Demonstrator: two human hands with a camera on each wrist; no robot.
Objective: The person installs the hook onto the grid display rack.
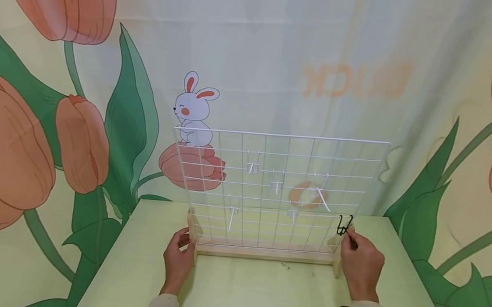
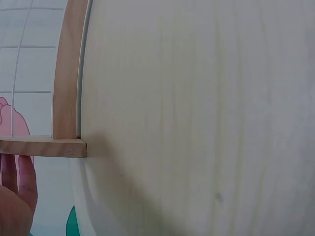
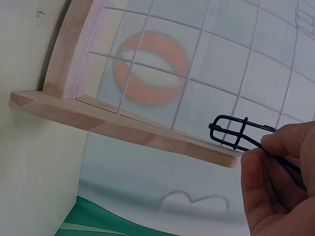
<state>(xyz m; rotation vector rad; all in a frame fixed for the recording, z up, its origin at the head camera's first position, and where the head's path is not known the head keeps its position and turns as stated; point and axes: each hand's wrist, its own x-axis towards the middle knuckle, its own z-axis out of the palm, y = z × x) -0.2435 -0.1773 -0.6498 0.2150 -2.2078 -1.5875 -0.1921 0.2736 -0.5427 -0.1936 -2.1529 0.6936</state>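
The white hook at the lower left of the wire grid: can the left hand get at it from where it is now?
Probably yes. The left hand rests at the stand's left foot, and the white hook hangs just above and to its right, with nothing in between.

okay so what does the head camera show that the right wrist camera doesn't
Only the head view shows the left hand holding the wooden base at its left end, the white hooks on the wire grid, and the table. Only the right wrist view shows the fingers pinching the black hook up close. Both show the right hand, black hook, grid and base.
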